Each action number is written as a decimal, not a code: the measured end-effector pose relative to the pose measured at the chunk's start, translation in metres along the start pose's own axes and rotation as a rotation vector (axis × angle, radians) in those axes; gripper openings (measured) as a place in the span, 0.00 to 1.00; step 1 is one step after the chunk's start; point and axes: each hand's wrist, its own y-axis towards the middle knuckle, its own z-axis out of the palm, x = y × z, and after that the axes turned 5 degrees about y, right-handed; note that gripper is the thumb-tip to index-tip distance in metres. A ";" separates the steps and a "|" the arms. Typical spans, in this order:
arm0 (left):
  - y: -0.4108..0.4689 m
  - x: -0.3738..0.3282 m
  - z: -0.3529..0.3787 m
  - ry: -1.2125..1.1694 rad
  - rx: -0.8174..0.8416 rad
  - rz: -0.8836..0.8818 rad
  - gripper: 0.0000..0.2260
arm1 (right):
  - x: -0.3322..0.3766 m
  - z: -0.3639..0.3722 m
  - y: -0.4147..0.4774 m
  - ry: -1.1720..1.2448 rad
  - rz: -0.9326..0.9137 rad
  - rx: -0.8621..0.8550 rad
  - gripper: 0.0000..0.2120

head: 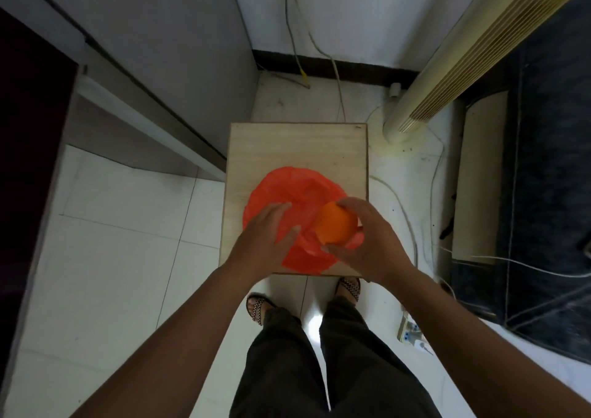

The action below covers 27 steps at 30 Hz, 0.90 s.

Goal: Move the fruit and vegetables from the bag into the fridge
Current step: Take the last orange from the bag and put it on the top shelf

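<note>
- Right hand (pixel 367 241) grips an orange (pixel 335 227): fingers curl over its far/right side, thumb underneath at the near edge. Fruit sits in the hand's left-facing hollow, mostly visible.
- Orange is just above the right part of the red plastic bag (pixel 287 193), at the bag's near-right rim; can't tell if it touches the plastic.
- Left hand (pixel 265 238) lies flat, palm down, fingers together & extended, pressing the bag's left-near part. Not pinching anything; thumb points toward the orange, a small gap between them.
- Bag is spread out low & crumpled on a small wooden bench (pixel 297 145), covering its near half; far half bare wood. Contents of bag not discernible.
- Both forearms reach in from the bottom edge, bare.
- Person stands right at the bench's near edge: dark trousers (pixel 319 369), patterned sandals (pixel 257 310) on white floor tiles (pixel 128 257).
- Fridge (pixel 153 49) is left of the bench, grey, seen from above; door state unclear.
- Cream tower fan/AC unit (pixel 463 62) stands right-rear; white cables (pixel 396 200) trail on the floor beside the bench; power strip (pixel 409 331) near the right foot.
</note>
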 end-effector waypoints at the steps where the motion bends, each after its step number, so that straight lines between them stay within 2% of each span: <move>1: -0.009 -0.014 -0.009 -0.031 0.001 -0.013 0.23 | 0.010 -0.009 -0.012 0.029 -0.011 -0.004 0.35; 8: -0.074 -0.098 -0.034 -0.461 0.053 -0.142 0.20 | 0.073 -0.052 -0.064 0.090 -0.156 -0.002 0.37; 11: -0.101 -0.107 -0.038 -0.613 -0.015 -0.179 0.14 | 0.088 -0.060 -0.074 0.071 -0.252 0.036 0.37; 14: -0.126 -0.108 -0.041 -0.626 -0.118 -0.197 0.06 | 0.098 -0.059 -0.083 0.035 -0.307 0.097 0.37; 16: -0.141 -0.107 -0.042 -0.592 -0.174 -0.210 0.05 | 0.105 -0.051 -0.089 0.022 -0.347 0.104 0.37; 21: -0.185 -0.096 -0.046 -0.683 -0.226 -0.258 0.07 | 0.131 -0.027 -0.109 0.007 -0.447 0.146 0.35; 24: -0.223 -0.084 -0.046 -0.719 -0.315 -0.267 0.12 | 0.145 -0.011 -0.127 -0.002 -0.537 0.179 0.34; 27: -0.271 -0.068 -0.042 -0.753 -0.407 -0.247 0.10 | 0.161 0.015 -0.155 -0.035 -0.578 0.229 0.34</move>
